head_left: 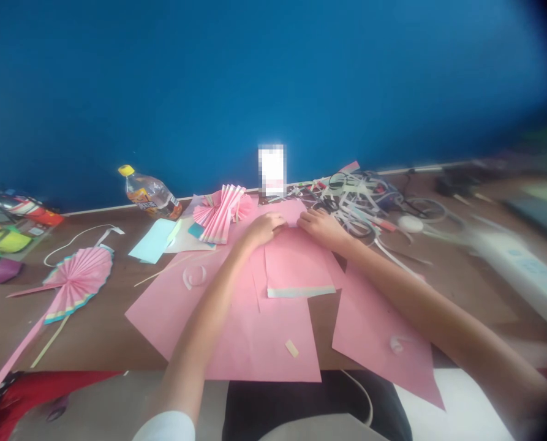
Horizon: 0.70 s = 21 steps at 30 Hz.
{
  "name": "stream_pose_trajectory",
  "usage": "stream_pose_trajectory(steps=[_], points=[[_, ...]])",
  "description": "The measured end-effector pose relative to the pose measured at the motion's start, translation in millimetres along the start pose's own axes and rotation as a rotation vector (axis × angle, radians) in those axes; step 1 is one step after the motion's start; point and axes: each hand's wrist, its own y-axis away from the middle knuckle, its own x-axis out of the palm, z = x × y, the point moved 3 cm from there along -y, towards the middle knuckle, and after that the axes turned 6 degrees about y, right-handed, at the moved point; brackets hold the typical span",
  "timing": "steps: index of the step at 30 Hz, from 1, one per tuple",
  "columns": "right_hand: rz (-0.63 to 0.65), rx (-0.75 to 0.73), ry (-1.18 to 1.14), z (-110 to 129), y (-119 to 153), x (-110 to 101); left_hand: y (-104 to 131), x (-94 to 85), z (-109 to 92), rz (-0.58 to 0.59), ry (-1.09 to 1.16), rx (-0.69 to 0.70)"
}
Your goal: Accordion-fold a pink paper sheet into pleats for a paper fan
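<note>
In the head view a small pink sheet of paper (298,263) with a pale strip along its near edge lies on larger pink sheets. My left hand (268,228) is at its far left corner, fingers bent and closed on the far edge. Across from it, my right hand (320,228) presses its curled fingers on the same edge at the right. A narrow band of paper shows between the hands; whether it is a fold, I cannot tell. Beneath and around lie a large pink sheet (236,349) and another pink sheet (378,324). Left of my hands sits a pleated pink paper fan (220,214).
A second pleated fan (82,278) lies at the left, near a tilted plastic bottle (151,193) and a light blue paper (152,240). Paper scraps and cables (356,202) are heaped behind my right hand. A white power strip (525,269) lies right. The blue wall (209,92) bounds the table.
</note>
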Motion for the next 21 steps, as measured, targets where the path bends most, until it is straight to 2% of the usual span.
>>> stream_pose_trajectory(steps=[6,13,21], points=[[0.095,0.002,-0.087,-1.8,-0.9,-1.5,-2.9,-3.4,-6.8,0.12,-0.02,0.014],[0.093,0.059,-0.18,-2.0,-0.4,-4.5,-2.1,-4.3,-2.7,0.081,0.077,-0.107],[0.081,0.055,-0.146,-0.5,-0.4,-3.4,0.0,-7.5,-0.2,0.046,0.241,-0.225]])
